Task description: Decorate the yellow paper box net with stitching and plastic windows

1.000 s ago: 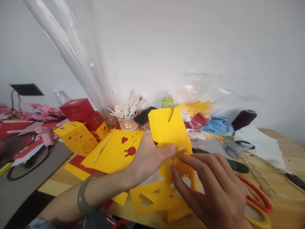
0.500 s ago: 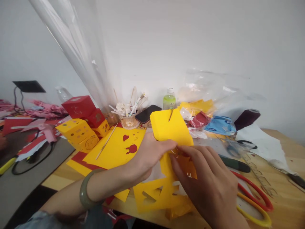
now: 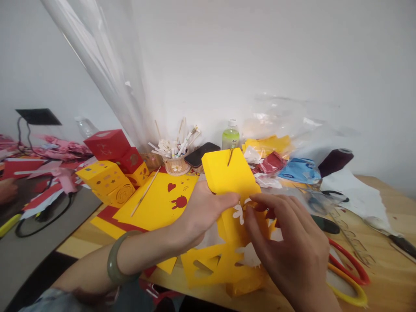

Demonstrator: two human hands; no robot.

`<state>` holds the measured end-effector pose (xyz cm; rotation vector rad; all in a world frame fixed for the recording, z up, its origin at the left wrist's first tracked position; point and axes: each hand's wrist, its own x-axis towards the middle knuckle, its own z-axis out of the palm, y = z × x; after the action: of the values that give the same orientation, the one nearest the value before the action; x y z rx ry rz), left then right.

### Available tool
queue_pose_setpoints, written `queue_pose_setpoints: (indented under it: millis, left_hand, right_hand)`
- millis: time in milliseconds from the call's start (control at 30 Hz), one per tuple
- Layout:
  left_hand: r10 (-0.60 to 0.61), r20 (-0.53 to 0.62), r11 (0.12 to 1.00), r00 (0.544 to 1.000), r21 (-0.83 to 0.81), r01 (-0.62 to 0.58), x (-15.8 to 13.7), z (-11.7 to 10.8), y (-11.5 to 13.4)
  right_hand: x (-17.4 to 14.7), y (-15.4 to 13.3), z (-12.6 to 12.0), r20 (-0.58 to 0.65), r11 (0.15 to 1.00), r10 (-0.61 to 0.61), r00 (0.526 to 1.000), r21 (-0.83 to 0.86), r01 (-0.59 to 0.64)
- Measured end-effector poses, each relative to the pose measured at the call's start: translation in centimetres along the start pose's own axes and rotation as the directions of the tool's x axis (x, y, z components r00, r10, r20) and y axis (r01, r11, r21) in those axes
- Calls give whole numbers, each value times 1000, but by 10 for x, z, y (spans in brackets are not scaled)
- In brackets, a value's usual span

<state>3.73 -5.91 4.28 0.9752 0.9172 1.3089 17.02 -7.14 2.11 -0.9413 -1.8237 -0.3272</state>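
Note:
A folded yellow card (image 3: 229, 173) with cut-out shapes stands up before me, its panels bent into a partly formed box. My left hand (image 3: 203, 212) grips its left side, thumb lying across the front near the cut-outs. At a cut-out shaped like petals, my right hand (image 3: 289, 238) pinches the card between thumb and forefinger; the exact spot is partly hidden by the fingers. Pale surfaces show through the holes. Lower panels (image 3: 201, 273) with larger cut-outs hang toward the table edge.
Scissors with red and yellow handles (image 3: 349, 260) lie at right. Decorated paper boxes (image 3: 105, 180), yellow sheets (image 3: 146, 208) and a cup of pens (image 3: 177, 164) stand left and behind. A phone (image 3: 201, 154) and green bottle (image 3: 230, 136) are at the back. Another person's hand (image 3: 8, 190) shows far left.
My right hand has shifted slightly right, and the panel under it has opened outward, uncovering more of the cut-outs. The card's top leans a little left. Another person's hand has come further into view.

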Motion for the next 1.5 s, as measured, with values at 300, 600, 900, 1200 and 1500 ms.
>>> queue_pose_setpoints:
  millis: [300, 600, 900, 1200, 1500]
  left_hand:
    - [-57, 60, 997, 997, -49, 60, 1, -10, 1]
    - [-77, 70, 996, 995, -45, 80, 3, -15, -1]
    - [-90, 151, 985, 984, -130, 110, 3, -16, 1]
    - [-128, 205, 983, 970, -100, 151, 4, -14, 5]
    - [-203, 245, 970, 948, -84, 230, 6, -15, 13]
  right_hand:
    - [-11, 15, -15, -21, 976, -72, 997, 203, 74]
    - [-15, 19, -17, -5, 982, -168, 986, 82, 168]
    - [-14, 22, -13, 34, 983, -124, 992, 138, 119]
    - [-11, 24, -20, 97, 980, -58, 994, 193, 38]
    - [-6, 22, -19, 246, 932, 58, 967, 334, -141]
